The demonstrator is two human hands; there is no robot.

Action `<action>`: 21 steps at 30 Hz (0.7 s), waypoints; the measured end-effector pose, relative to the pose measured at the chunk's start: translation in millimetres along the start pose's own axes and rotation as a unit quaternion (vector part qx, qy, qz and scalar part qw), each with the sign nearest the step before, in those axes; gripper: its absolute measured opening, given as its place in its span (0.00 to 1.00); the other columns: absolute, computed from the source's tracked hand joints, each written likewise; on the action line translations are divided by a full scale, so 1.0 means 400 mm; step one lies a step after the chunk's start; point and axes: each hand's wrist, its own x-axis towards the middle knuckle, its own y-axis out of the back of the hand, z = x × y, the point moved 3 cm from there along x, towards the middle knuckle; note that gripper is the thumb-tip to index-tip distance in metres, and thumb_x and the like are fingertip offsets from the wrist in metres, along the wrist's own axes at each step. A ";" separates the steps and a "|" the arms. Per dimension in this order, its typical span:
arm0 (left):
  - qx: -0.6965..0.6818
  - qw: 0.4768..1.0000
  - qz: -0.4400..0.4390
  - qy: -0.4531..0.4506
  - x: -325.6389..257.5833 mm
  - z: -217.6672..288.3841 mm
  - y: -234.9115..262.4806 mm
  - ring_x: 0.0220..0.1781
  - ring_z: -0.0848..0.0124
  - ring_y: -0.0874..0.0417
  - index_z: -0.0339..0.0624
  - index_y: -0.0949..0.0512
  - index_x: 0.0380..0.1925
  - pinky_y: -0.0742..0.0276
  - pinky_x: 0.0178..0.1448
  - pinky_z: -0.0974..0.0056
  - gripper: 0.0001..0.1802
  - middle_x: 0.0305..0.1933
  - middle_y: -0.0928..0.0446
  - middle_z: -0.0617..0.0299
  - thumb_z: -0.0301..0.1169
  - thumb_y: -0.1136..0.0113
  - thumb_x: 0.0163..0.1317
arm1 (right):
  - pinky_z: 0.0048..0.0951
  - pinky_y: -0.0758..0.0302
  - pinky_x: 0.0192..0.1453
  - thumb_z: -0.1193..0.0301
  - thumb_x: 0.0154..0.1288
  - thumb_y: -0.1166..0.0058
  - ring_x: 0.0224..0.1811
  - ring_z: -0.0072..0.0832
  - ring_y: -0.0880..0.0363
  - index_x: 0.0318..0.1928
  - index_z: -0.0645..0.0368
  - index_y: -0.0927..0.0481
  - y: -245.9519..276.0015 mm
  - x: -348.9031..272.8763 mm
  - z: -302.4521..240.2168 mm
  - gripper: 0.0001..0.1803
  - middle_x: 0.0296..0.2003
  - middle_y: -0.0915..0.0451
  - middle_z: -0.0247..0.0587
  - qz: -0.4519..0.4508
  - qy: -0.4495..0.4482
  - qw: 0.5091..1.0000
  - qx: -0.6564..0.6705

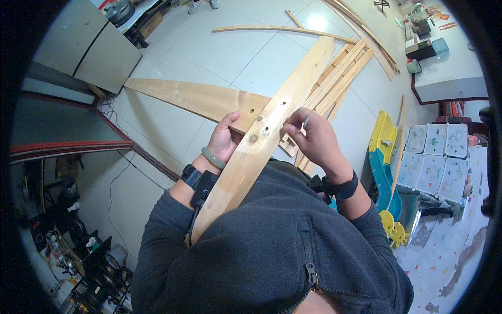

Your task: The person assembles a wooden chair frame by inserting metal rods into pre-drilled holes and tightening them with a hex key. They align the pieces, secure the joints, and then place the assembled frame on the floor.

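Note:
One pale wooden board (235,166) lies slantwise in front of my chest, running from my left forearm up to the far right. Two dark holes show in its middle part. A second wooden board (193,97) stretches off to the left, its near end meeting the first board, with a hole close to that end. My left hand (226,140) grips the near end of the second board, thumb on top and the other fingers mostly hidden. Beside the holes, on the right edge of the first board, my right hand (312,137) is closed in a pinch around a small grey metal piece (306,121) of unclear kind.
Several wooden strips (342,73) lie on the tiled floor beyond the boards, and a long thin strip (277,29) lies farther off. To the right stand a yellow and teal slide (384,157) and a white panelled cabinet (433,157). A grey cabinet (86,44) is at far left.

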 end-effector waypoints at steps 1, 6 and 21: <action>-0.003 1.000 0.001 0.001 -0.001 0.000 -0.002 0.58 0.55 0.22 0.36 0.34 0.62 0.26 0.63 0.50 0.30 0.60 0.26 0.48 0.45 0.50 0.67 | 0.37 0.24 0.33 0.55 0.67 0.46 0.26 0.41 0.20 0.36 0.59 0.19 0.004 0.000 -0.010 0.18 0.22 0.20 0.45 0.042 0.056 0.998 0.005; 0.002 1.000 0.012 -0.013 -0.007 0.002 -0.013 0.57 0.57 0.22 0.34 0.35 0.61 0.25 0.63 0.51 0.29 0.58 0.26 0.47 0.42 0.48 0.67 | 0.37 0.23 0.37 0.59 0.63 0.40 0.33 0.39 0.18 0.36 0.59 0.22 0.000 0.001 0.011 0.15 0.29 0.18 0.44 -0.058 -0.108 0.992 -0.039; 0.001 1.000 0.000 -0.015 -0.008 0.005 -0.013 0.54 0.62 0.21 0.32 0.34 0.57 0.24 0.62 0.56 0.26 0.53 0.25 0.50 0.39 0.45 0.65 | 0.35 0.24 0.33 0.70 0.59 0.37 0.31 0.39 0.20 0.32 0.58 0.24 0.042 -0.027 -0.010 0.08 0.28 0.20 0.42 0.024 0.054 0.996 -0.065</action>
